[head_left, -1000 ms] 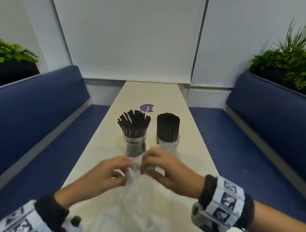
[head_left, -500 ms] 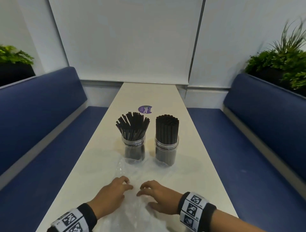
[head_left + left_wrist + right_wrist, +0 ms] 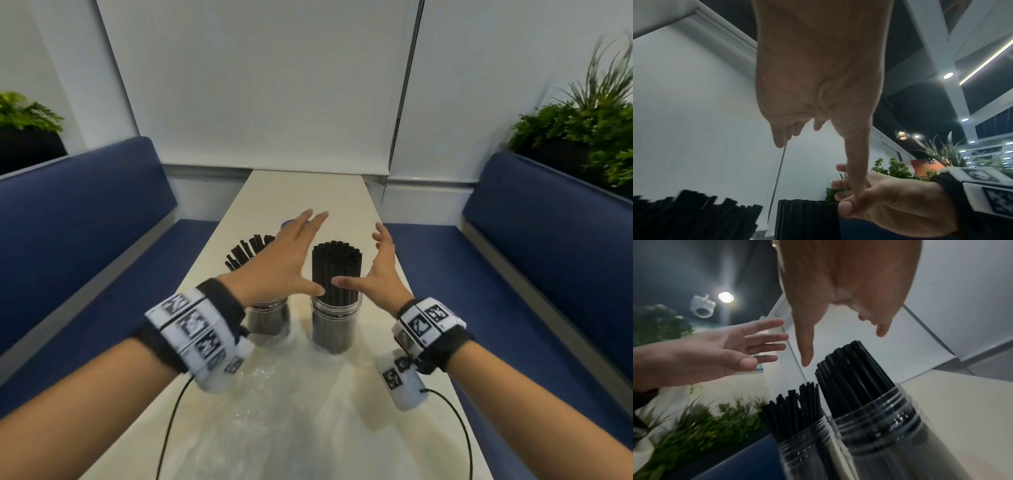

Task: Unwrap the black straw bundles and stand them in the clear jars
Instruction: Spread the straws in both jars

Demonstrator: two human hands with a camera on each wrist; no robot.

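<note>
We see a long, narrow cream table (image 3: 308, 192) between two blue benches. Two clear jars stand side by side on it: the left jar (image 3: 269, 320) holds fanned black straws, the right jar (image 3: 335, 325) a tight upright bundle. Crumpled clear plastic wrap (image 3: 284, 411) lies on the near tabletop, and a purple sticker (image 3: 287, 224) lies beyond the jars.

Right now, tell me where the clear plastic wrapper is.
In the head view the clear plastic wrapper lies crumpled on the table, in front of both jars, nearest the camera, between the person's forearms.

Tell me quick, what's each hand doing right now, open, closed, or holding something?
Left hand: open, fingers straight, holding nothing, beside the tight straw bundle.
Right hand: open, holding nothing, on the bundle's other side.
</note>
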